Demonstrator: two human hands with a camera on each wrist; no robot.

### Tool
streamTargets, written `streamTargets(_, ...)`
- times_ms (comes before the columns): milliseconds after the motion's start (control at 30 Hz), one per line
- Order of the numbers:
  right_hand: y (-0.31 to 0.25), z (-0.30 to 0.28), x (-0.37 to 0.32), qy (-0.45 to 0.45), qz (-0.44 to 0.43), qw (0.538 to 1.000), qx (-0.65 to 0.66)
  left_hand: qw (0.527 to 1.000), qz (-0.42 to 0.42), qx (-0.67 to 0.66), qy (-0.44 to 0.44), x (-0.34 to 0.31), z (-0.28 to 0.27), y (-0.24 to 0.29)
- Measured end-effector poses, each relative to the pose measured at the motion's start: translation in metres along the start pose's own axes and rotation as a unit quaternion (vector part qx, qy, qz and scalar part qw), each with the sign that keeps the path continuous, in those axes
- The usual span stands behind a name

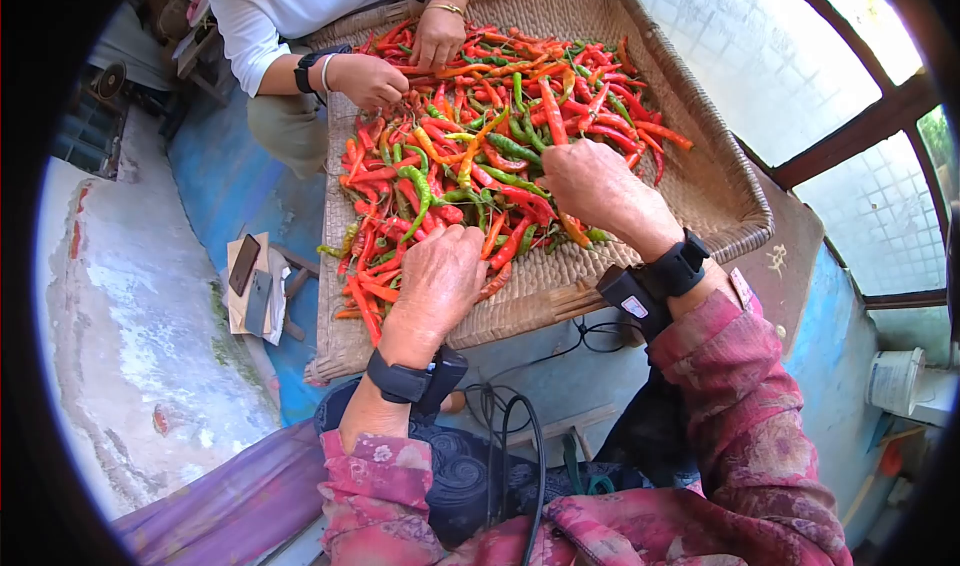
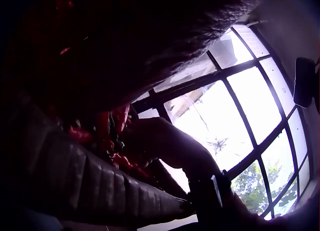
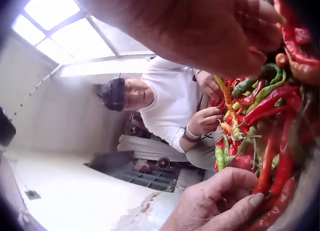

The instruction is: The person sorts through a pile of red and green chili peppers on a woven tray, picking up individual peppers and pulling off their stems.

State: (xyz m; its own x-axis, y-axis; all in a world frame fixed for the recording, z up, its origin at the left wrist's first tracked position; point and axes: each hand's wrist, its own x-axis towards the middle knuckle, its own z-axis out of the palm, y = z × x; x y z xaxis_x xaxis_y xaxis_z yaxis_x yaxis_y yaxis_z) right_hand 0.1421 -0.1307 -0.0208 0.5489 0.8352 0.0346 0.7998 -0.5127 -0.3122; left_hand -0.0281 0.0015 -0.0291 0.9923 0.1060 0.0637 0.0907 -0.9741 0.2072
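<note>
A heap of red, green and orange chili peppers [image 1: 510, 151] lies on a shallow woven basket tray [image 1: 715, 156]. My left hand [image 1: 440, 271] is at the near left of the heap. In the right wrist view its thumb and forefinger pinch the end of a red chili pepper [image 3: 267, 158]. Over the right part of the heap, my right hand [image 1: 600, 191] has curled fingers and grips a red chili pepper [image 1: 552, 114] that points away from me. The left wrist view is mostly dark, with the left palm filling its top.
Across the tray, another person in white works with a left hand [image 1: 440, 36] and right hand [image 1: 368, 80] among the peppers. Two phones [image 1: 244, 264] lie on a small stool at the left. Black cables [image 1: 500, 396] hang below the tray. A white bucket [image 1: 893, 381] stands at the right.
</note>
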Motion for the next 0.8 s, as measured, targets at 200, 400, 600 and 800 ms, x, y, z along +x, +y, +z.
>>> streamTargets(200,0.017,0.005,0.005,-0.193,0.052,0.980,-0.017,0.999,-0.004,-0.004,-0.034,-0.003,-0.004,0.001)
streamTargets(400,0.002,0.012,-0.004,-0.181,0.013,0.973,0.142,0.998,-0.034,-0.048,-0.008,0.000,-0.007,-0.002)
streamTargets(600,0.000,0.034,0.002,-0.102,-0.105,0.981,0.124,0.979,-0.098,-0.111,0.143,0.002,-0.024,-0.007)
streamTargets(800,-0.011,0.036,0.005,-0.020,-0.131,0.971,0.201,0.969,-0.168,-0.098,0.150,0.008,-0.036,-0.012)
